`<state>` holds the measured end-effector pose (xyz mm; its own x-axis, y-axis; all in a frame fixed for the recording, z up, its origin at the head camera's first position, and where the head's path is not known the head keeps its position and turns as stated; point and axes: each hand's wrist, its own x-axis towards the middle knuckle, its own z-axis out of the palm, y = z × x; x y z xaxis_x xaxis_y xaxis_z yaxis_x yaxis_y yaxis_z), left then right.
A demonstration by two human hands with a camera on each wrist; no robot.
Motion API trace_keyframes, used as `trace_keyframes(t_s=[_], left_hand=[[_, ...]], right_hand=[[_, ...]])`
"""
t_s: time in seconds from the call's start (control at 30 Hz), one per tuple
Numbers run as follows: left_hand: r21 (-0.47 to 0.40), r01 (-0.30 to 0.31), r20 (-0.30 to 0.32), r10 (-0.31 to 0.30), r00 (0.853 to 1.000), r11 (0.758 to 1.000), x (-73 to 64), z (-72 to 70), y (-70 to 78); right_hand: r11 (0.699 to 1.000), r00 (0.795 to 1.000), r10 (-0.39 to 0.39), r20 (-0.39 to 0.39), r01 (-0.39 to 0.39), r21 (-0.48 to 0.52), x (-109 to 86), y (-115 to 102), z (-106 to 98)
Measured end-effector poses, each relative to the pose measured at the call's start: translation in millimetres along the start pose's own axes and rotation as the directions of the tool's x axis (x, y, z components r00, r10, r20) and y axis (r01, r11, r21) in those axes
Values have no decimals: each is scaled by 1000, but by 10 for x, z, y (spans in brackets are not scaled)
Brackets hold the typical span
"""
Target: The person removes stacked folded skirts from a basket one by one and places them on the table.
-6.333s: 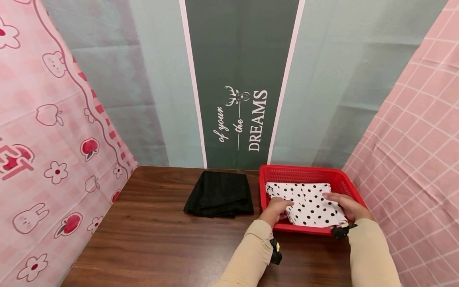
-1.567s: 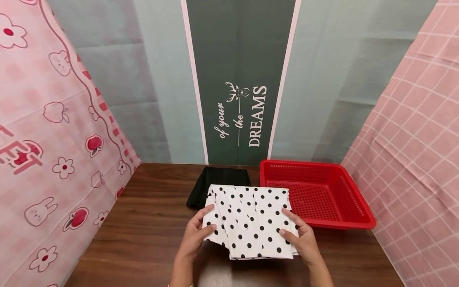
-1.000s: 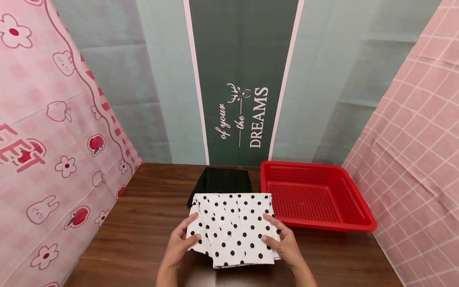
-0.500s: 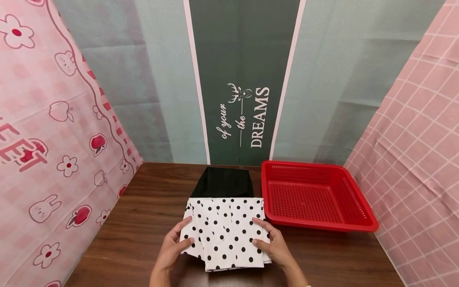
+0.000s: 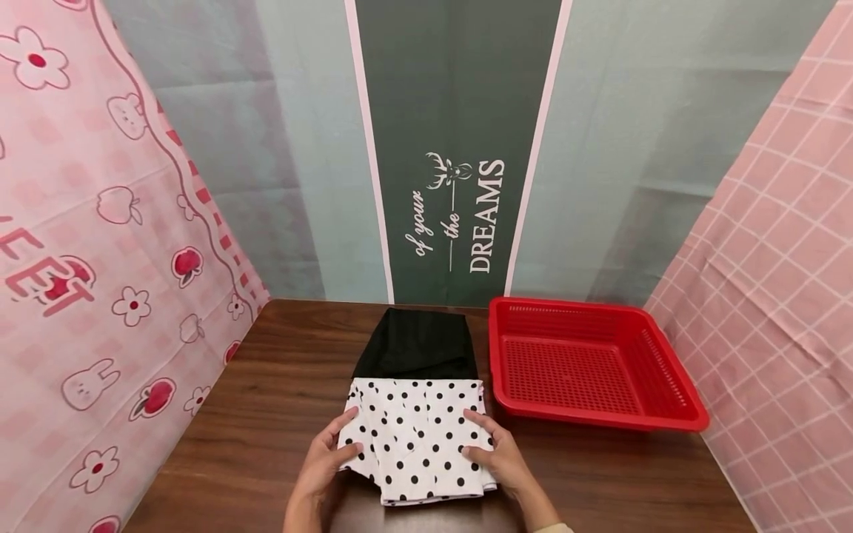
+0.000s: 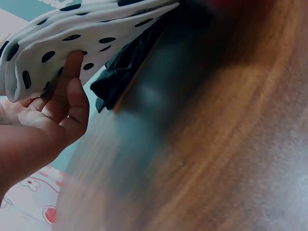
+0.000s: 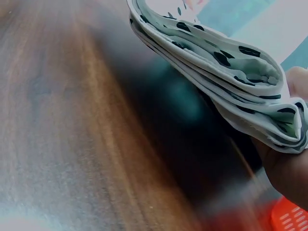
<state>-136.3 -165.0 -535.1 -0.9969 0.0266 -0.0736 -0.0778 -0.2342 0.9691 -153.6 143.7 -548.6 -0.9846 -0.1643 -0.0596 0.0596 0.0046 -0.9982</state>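
Observation:
A folded white cloth with black polka dots [image 5: 426, 437] is held over the front middle of the table. My left hand [image 5: 321, 460] grips its left edge, thumb on top. In the left wrist view, fingers [image 6: 72, 72] of that hand lie against the underside, and the cloth [image 6: 57, 48] is raised off the wood. My right hand [image 5: 501, 457] grips the right edge, thumb on top. The right wrist view shows several stacked folds of the cloth [image 7: 226, 67]. Just behind it lies a folded black cloth [image 5: 423, 340], its front edge hidden in the head view.
A red plastic basket [image 5: 600, 422] with a perforated floor stands at the back right of the brown wooden table [image 5: 266, 414]. Pink patterned cloth [image 5: 153, 296] hangs at the left, and a pink checked one [image 5: 786, 259] at the right. A grey-green curtain [image 5: 453, 96] closes the back.
Both hands have lifted the polka-dot cloth out of the red basket. They have carried it left and toward the front edge, so more of the black cloth shows. Over the last half second it barely moves.

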Motion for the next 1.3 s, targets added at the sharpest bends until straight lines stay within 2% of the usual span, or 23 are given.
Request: trace_keyframes(t_s=[0.13, 0.3, 0.5, 0.67, 0.9, 1.1, 1.3], left_hand=[[25, 27, -23, -26, 999, 999, 26, -34, -83], [7, 34, -5, -34, 999, 999, 74, -62, -161], [4, 37, -44, -37, 998, 999, 149, -56, -176], [4, 63, -83, -62, 995, 998, 201, -64, -182], [31, 89, -83, -86, 993, 996, 271, -83, -206], [55, 123, -109, -116, 987, 991, 238, -123, -254], [55, 116, -128, -108, 986, 992, 202, -130, -222]], right_hand=[[1000, 1000, 12, 9, -11, -19, 47, 82, 29], [998, 999, 35, 14, -34, -46, 105, 147, 46], [997, 999, 34, 15, -33, -71, 197, 160, 34], [996, 998, 60, 17, -59, -63, 240, 174, 46], [997, 997, 71, 6, -70, -39, 271, 232, 51], [993, 996, 86, 12, -85, -79, 278, 309, 42], [993, 996, 86, 9, -85, -84, 275, 309, 45]])
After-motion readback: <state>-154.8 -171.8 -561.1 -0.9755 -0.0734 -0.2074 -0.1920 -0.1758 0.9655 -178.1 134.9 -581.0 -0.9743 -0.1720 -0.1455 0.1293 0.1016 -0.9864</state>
